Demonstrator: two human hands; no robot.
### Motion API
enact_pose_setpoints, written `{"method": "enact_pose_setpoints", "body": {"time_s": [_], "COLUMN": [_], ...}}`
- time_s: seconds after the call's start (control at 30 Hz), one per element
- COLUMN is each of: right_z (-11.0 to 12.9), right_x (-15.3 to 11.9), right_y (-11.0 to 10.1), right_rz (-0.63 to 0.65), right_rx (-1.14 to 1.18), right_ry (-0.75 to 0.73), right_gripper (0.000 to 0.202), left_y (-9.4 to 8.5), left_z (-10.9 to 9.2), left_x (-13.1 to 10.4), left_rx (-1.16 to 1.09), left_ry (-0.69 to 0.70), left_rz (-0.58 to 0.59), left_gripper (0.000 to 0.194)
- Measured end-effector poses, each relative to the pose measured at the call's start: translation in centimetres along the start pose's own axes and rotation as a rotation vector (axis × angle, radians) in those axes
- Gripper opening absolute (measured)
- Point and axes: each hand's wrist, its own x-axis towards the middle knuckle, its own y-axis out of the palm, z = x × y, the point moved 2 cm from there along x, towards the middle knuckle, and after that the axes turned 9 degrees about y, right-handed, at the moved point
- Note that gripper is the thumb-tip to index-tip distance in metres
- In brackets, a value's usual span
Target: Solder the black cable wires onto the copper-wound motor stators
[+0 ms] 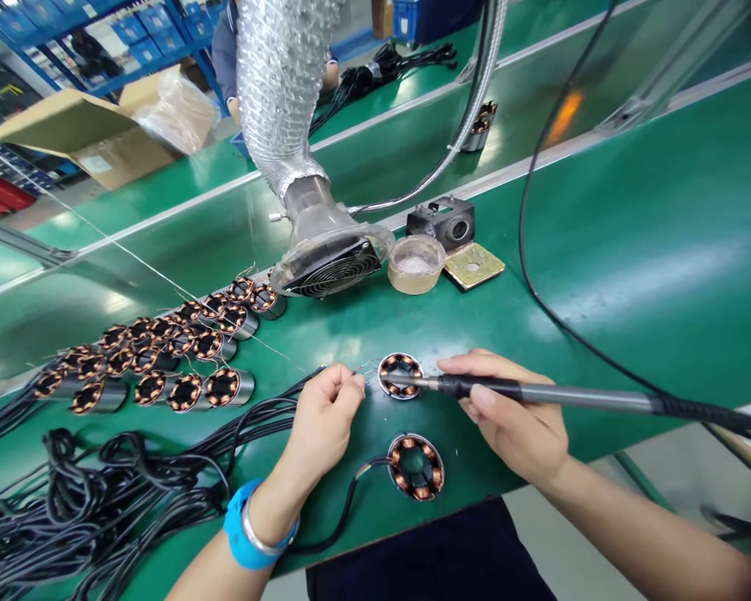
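My right hand (519,426) is wrapped round the handle of a soldering iron (563,396), its metal tip pointing left over a copper-wound motor stator (400,361). Just left of that stator, my left hand (329,417) pinches thin wires (368,366) between thumb and forefinger; their ends reach toward the stator's rim. A fine strand (131,255) slants down from the upper left toward this hand. Nearer the table edge lies a second stator (435,476) with a black cable (347,509) joined to its left side.
Rows of wound stators (184,392) stand at left, behind a heap of black cables (88,501). A fume duct (288,92) with a fan grille hangs above. Beyond are a round tub (416,265), a sponge tray (476,265) and a black holder (441,221). Another person's sleeve (225,50) shows behind.
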Motion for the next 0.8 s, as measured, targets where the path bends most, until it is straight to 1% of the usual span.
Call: {"method": "enact_pose_setpoints", "body": {"time_s": [0.07,0.13,0.37,0.5,0.67,0.8], "right_z": [-0.8,-1.1,-1.0,-0.9,-0.2,0.8], "right_x": [-0.2,-0.3,-0.3,-0.4,-0.1,0.0], "right_y": [0.0,0.2,0.5,0.5,0.6,0.6], "right_rz": [-0.051,-0.058,-0.005,0.000,0.018,0.037], "right_rx": [0.085,0.137,0.173,0.164,0.127,0.028], "right_ry": [0.068,0.108,0.086,0.087,0.038,-0.075], "right_gripper": [0.024,0.024,0.020,0.018,0.017,0.019], "left_y": [0.0,0.0,0.0,0.0,0.0,0.0], "left_z": [-0.2,-0.3,-0.3,-0.4,-0.4,-0.3], "left_x": [0.0,0.0,-0.1,0.0,0.0,0.0], "left_rx": [0.016,0.030,0.068,0.073,0.104,0.118], "left_ry": [-0.002,0.002,0.026,0.042,0.079,0.103], "left_rz": [-0.011,-0.015,-0.002,-0.014,-0.008,0.004], "left_gripper": [0.035,0.035,0.033,0.034,0.032,0.031]}}
